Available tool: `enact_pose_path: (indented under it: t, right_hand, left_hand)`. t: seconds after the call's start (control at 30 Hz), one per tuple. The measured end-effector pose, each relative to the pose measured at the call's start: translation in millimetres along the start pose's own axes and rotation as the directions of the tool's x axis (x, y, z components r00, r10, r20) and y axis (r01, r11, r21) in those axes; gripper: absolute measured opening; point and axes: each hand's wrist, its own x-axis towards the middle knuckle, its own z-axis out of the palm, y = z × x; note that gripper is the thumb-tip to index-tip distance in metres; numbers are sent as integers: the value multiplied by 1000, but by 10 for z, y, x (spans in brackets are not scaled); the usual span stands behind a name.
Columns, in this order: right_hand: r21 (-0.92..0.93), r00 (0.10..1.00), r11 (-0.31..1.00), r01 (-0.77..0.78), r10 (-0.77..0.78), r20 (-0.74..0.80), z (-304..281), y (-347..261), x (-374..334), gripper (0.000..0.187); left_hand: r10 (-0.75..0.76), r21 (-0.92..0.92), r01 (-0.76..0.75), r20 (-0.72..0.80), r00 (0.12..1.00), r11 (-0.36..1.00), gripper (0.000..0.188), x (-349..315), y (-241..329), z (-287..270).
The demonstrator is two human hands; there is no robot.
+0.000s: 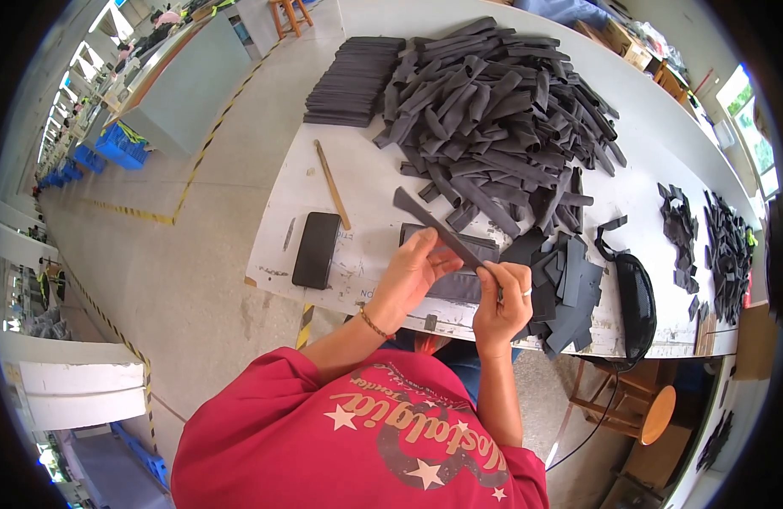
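A dark grey fabric strip [438,222] slants through the air over the front of the table, its far end pointing up and left. Thumb and fingers of my right hand [503,310] pinch its near end. My left hand [408,276] is closed loosely about the strip's middle, thumb at its edge and fingers partly behind it. Beneath both hands lies a small stack of flat dark pieces [453,288], partly covered. Just right of my right hand, loose flat black pieces [570,288] spread to the table's front edge.
A large heap of dark fabric strips [493,110] fills the table's far middle, beside a neat stack [353,81]. At left lie a black phone-shaped case [316,250] and a wooden stick [332,185]. A black pouch [636,305] and a stool [659,414] are at right.
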Motion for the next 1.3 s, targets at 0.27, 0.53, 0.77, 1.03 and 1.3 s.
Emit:
enact_pose_path:
  t: [0.27,0.53,0.77,1.03,1.3]
  right_hand:
    - [-205,928,910,361,-327,180,-21,73,-49,40]
    - [436,706,562,-703,624,334,-18,203,-242,23]
    - [702,634,270,-659,702,325,130,252,-368,13]
    - [713,595,166,-682,692,409,78,278,-397,13]
    - [680,554,159,-716,722,415,75,235,-337,13]
  left_hand:
    - [-79,278,79,-11,997,957,22,-175,96,219]
    - [-53,554,2,75,996,832,22,-123,184,135]
    - [-155,653,115,4,988,749,24,-217,51,108]
    - [-188,602,72,132,973,795,26,-184,58,55]
    - [-204,633,73,136,969,770,29,-153,10,-12]
